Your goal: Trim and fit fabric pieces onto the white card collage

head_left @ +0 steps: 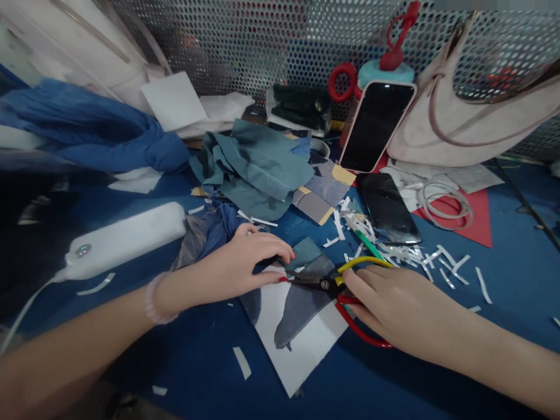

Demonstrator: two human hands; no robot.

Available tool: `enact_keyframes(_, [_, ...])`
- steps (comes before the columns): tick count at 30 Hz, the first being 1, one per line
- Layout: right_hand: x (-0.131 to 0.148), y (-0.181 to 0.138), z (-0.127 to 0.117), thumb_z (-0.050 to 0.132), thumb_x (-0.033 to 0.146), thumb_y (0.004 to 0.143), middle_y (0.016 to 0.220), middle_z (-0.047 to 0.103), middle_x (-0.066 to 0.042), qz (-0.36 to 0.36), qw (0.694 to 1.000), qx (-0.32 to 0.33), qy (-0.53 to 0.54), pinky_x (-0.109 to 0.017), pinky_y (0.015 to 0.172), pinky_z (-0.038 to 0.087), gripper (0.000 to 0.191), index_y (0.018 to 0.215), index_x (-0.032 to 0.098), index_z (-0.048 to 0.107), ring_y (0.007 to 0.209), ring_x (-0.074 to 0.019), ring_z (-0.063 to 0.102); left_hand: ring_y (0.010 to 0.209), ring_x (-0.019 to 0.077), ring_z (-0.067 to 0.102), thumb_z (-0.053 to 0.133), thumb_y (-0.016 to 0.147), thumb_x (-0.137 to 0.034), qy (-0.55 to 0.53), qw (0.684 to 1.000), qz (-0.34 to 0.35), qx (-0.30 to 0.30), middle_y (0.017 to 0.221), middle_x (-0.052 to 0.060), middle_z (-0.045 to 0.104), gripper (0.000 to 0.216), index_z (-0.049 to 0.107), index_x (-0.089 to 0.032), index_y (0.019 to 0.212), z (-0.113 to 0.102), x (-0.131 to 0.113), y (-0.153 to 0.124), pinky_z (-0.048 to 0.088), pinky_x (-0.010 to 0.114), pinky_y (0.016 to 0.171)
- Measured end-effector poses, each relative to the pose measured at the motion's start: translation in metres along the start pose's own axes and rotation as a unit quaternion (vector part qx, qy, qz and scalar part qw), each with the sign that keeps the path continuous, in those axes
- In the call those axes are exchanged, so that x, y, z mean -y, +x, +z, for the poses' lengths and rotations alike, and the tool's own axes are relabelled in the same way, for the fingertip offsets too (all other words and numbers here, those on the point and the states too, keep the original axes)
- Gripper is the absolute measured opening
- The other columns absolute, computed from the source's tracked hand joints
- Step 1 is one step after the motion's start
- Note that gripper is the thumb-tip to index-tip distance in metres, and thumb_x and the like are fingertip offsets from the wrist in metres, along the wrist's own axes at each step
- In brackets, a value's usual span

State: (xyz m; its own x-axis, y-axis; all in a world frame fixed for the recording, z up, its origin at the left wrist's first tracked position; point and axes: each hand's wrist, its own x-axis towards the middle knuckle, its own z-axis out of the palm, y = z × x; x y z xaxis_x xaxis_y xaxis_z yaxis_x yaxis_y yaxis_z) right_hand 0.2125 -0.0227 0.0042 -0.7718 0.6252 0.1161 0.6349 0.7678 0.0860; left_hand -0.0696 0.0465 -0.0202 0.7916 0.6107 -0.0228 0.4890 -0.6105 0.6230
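My right hand (394,297) grips scissors (324,284) with one yellow and one red handle. Their dark blades point left, low over a white sheet (301,356) with dark grey-blue pieces (301,309) on it. At the blade tips is my left hand (251,256), its thumb and fingertips curved toward each other. Whatever lies between those fingertips is too small to make out. Just beyond the blades is a small teal piece (308,251).
Teal cloth (258,163) and paper strips (411,254) lie behind. A white power bank (131,236) with a cable is at left. Farther back are a dark phone (389,207), an upright phone (378,125), a pale bag (481,122) and a perforated metal panel (245,52).
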Motion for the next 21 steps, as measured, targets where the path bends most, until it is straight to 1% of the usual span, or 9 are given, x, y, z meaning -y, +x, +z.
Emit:
enact_keyframes(4, [-0.001, -0.002, -0.001, 0.057, 0.019, 0.084, 0.063, 0.061, 0.002, -0.004, 1.0, 0.006, 0.006, -0.029, 0.048, 0.037, 0.011, 0.084, 0.023, 0.047, 0.05, -0.0165, 0.059, 0.108, 0.0221, 0.068, 0.04, 0.109, -0.041, 0.085, 0.993, 0.083, -0.024, 0.114, 0.004, 0.076, 0.033, 0.067, -0.022, 0.107, 0.001, 0.001, -0.003, 0.028, 0.04, 0.1])
enact_keyframes(7, [-0.006, -0.003, -0.006, 0.051, 0.016, 0.086, 0.063, 0.061, 0.001, -0.005, 1.0, 0.02, 0.018, -0.029, 0.047, 0.036, 0.009, 0.084, 0.023, 0.046, 0.049, -0.0164, 0.058, 0.106, 0.0222, 0.069, 0.036, 0.11, -0.04, 0.133, 0.983, 0.124, -0.035, 0.113, 0.005, 0.076, 0.038, 0.068, -0.02, 0.107, 0.001, 0.0, -0.003, 0.028, 0.041, 0.1])
enact_keyframes(10, [-0.014, -0.004, -0.01, 0.043, 0.014, 0.09, 0.062, 0.061, 0.001, -0.005, 1.0, 0.016, 0.022, -0.029, 0.047, 0.036, 0.011, 0.085, 0.022, 0.047, 0.049, -0.0168, 0.059, 0.106, 0.0229, 0.07, 0.037, 0.109, -0.042, 0.147, 0.98, 0.127, -0.031, 0.114, 0.007, 0.077, 0.04, 0.069, -0.018, 0.107, 0.0, -0.002, -0.003, 0.03, 0.041, 0.099])
enact_keyframes(12, [-0.019, -0.005, -0.011, 0.04, 0.013, 0.092, 0.063, 0.062, 0.0, -0.004, 1.0, 0.015, 0.019, -0.029, 0.048, 0.037, 0.014, 0.086, 0.021, 0.049, 0.049, -0.0171, 0.06, 0.105, 0.0232, 0.07, 0.036, 0.11, -0.041, 0.152, 0.98, 0.127, -0.035, 0.112, 0.007, 0.077, 0.04, 0.069, -0.019, 0.108, 0.001, -0.003, -0.002, 0.03, 0.042, 0.099])
enact_keyframes(16, [-0.023, -0.006, -0.008, 0.041, 0.016, 0.095, 0.065, 0.064, -0.001, -0.006, 1.0, 0.021, 0.014, -0.029, 0.048, 0.037, 0.014, 0.087, 0.02, 0.051, 0.05, -0.0178, 0.062, 0.101, 0.0211, 0.07, 0.033, 0.11, -0.026, 0.155, 0.977, 0.134, -0.056, 0.109, 0.005, 0.078, 0.039, 0.071, -0.02, 0.104, 0.005, -0.003, 0.0, 0.03, 0.043, 0.1])
enact_keyframes(18, [-0.023, -0.005, -0.007, 0.041, 0.016, 0.095, 0.064, 0.063, -0.001, -0.009, 1.0, 0.023, 0.012, -0.029, 0.046, 0.036, 0.015, 0.086, 0.02, 0.051, 0.049, -0.0177, 0.062, 0.101, 0.0203, 0.07, 0.035, 0.109, -0.024, 0.139, 0.981, 0.122, -0.059, 0.11, 0.004, 0.078, 0.037, 0.071, -0.02, 0.103, 0.006, -0.001, 0.0, 0.032, 0.042, 0.099])
enact_keyframes(21, [-0.02, -0.003, -0.006, 0.039, 0.015, 0.096, 0.064, 0.064, -0.001, -0.012, 1.0, 0.022, 0.005, -0.028, 0.046, 0.037, 0.016, 0.086, 0.019, 0.052, 0.05, -0.0175, 0.063, 0.104, 0.0201, 0.069, 0.037, 0.108, -0.028, 0.095, 0.991, 0.077, -0.055, 0.11, 0.003, 0.077, 0.034, 0.07, -0.022, 0.103, 0.008, -0.001, 0.002, 0.034, 0.04, 0.099])
